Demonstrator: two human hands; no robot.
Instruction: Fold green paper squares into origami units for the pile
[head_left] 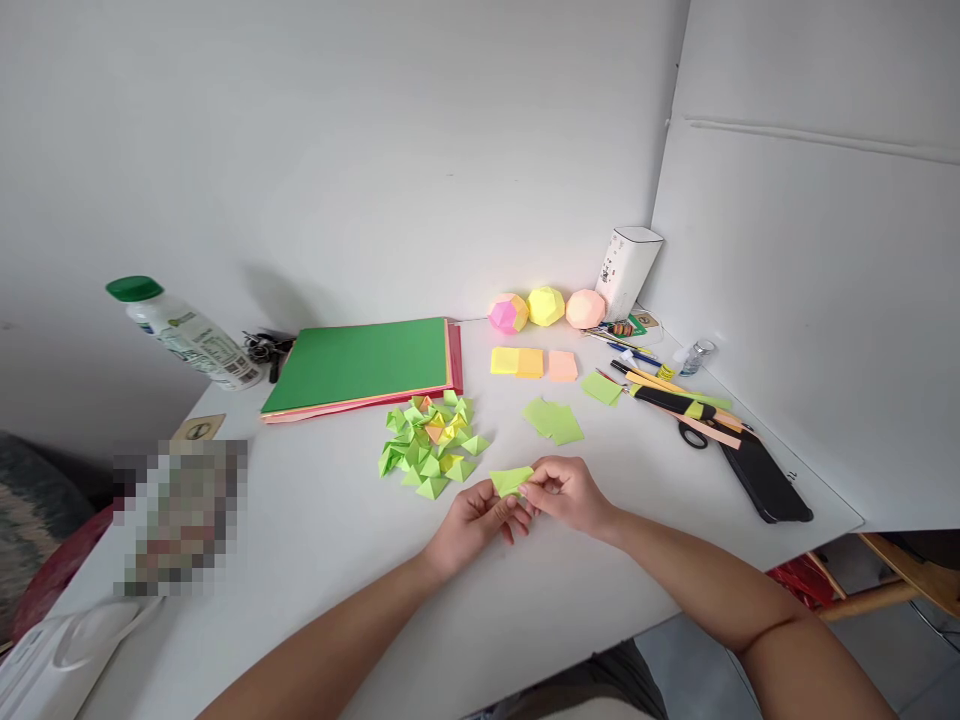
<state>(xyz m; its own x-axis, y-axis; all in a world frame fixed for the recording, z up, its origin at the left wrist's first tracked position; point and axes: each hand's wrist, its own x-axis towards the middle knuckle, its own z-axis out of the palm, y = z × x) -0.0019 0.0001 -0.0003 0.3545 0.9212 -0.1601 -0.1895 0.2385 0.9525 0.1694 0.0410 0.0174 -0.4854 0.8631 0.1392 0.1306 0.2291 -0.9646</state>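
Observation:
Between my two hands is a small light green paper piece (510, 481), partly folded. My left hand (474, 520) grips its lower left side between thumb and fingers. With thumb and forefinger, my right hand (571, 492) pinches the piece's right edge. Just beyond my left hand lies a pile of folded paper units (427, 445), mostly green with a few yellow and orange ones. Flat green paper squares (553, 420) rest beyond my right hand, and another green square (601, 388) lies farther right.
Yellow and pink sticky notes (517, 362) lie near three paper balls (546, 306) by the wall. Coloured sheets (367, 362) are stacked at the left, beside a bottle (195, 340). Rightward are a cutter (667, 400), scissors (693, 434), a black phone (765, 478) and a white box (628, 272).

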